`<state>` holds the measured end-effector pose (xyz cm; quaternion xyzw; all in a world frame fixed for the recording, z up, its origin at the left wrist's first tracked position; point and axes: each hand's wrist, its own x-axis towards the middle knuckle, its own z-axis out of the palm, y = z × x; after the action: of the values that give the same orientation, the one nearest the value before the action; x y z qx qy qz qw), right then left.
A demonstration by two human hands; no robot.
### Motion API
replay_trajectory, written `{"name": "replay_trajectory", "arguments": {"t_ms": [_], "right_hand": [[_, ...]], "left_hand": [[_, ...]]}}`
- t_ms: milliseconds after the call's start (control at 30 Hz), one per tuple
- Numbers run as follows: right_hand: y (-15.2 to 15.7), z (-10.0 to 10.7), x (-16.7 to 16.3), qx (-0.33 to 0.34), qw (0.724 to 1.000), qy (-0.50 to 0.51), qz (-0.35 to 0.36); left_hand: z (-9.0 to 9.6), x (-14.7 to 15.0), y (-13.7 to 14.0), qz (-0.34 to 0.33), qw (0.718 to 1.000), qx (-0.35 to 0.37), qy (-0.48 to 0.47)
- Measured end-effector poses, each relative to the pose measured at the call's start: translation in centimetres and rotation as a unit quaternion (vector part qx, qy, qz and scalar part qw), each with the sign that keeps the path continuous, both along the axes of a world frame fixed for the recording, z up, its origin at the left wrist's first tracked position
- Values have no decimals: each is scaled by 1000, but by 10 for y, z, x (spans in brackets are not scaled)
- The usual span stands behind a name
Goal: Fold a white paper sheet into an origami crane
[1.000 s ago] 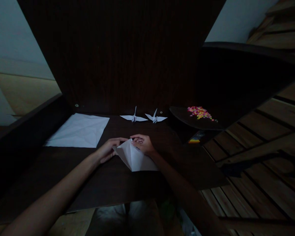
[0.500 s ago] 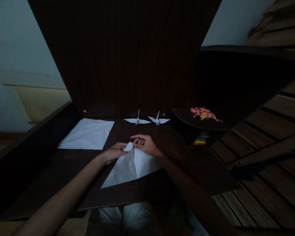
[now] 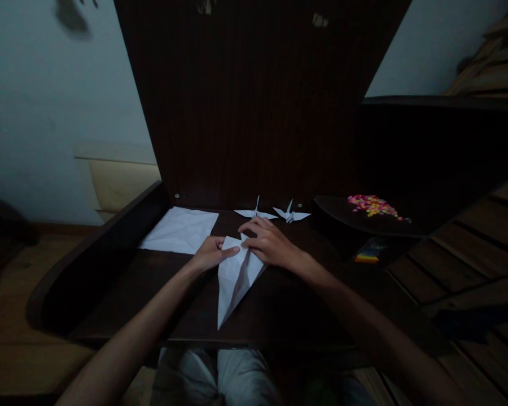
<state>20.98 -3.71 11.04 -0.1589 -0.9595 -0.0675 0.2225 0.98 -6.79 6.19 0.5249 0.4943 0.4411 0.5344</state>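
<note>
Above the dark desk (image 3: 296, 316), the left hand (image 3: 214, 254) is clamped on the folded paper (image 3: 237, 279), thumb across its upper face. The right hand (image 3: 268, 241) touches the same paper at its top edge, one fingertip on the surface and another finger arched beyond it; whether these close in a pinch cannot be told. The folded paper sits between the hands, its long point toward the desk's near edge.

Possible faults: uneven pressure from the two hands may set a crease off line. If the left thumb slips, the layers may spread. The right fingers appear close to the left paper bird (image 3: 256, 213) and could knock it if they reach farther; actual contact cannot be told.

Count: one folded paper in hand; two paper birds, the left one partly masked by the right hand, the right paper bird (image 3: 291, 216) in full view; one flat sheet (image 3: 182, 228), creased, at the left of the desk; one pile of small coloured pieces (image 3: 372, 206), too many to count, on one curved shelf (image 3: 328, 208) at the right.
</note>
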Motion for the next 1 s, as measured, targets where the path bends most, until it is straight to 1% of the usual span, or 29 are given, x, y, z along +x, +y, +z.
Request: {"name": "replay_trajectory", "arguments": {"t_ms": [33, 100, 167, 233, 267, 333, 400, 467, 500, 567, 633, 700, 800, 867, 933, 1000], "right_hand": [[-4, 1, 4, 31, 999, -2, -11], [-14, -3, 14, 90, 995, 2, -41], [-24, -16, 28, 118, 991, -4, -68], [-34, -34, 43, 121, 990, -17, -72], [-38, -44, 50, 111, 991, -27, -64], [-45, -61, 63, 63, 996, -34, -59], [-50, -71, 74, -23, 998, -35, -46], [-53, -74, 79, -125, 990, -47, -47], [-52, -74, 79, -163, 984, -48, -53], [-49, -73, 73, -205, 975, -38, -80], [-44, -75, 60, -210, 971, -21, -112], [-38, -80, 45, -202, 973, -5, -115], [-32, -95, 25, -212, 972, -5, -101], [-31, -108, 17, -219, 970, 6, -106], [-31, -119, 14, -205, 970, 52, -122], [-32, -128, 14, -175, 968, 99, -153]], "left_hand": [[-3, -4, 0, 32, 999, 4, -6], [-11, -14, 0, 127, 991, 6, -39], [-22, -23, 2, 163, 985, 10, -47], [-31, -30, 5, 185, 981, 13, -54], [-35, -33, 8, 193, 979, 13, -58], [-40, -35, 13, 202, 977, 13, -64], [-43, -36, 19, 200, 977, 10, -69], [-45, -34, 25, 191, 979, 9, -71], [-46, -32, 28, 187, 980, 9, -70], [-48, -27, 33, 176, 982, 12, -69], [-49, -21, 38, 163, 984, 19, -66], [-49, -14, 42, 149, 987, 29, -60], [-47, -6, 42, 126, 990, 44, -51], [-45, -4, 38, 106, 992, 49, -47], [-44, -4, 32, 82, 995, 47, -39], [-44, -7, 26, 46, 997, 43, -33]]}}
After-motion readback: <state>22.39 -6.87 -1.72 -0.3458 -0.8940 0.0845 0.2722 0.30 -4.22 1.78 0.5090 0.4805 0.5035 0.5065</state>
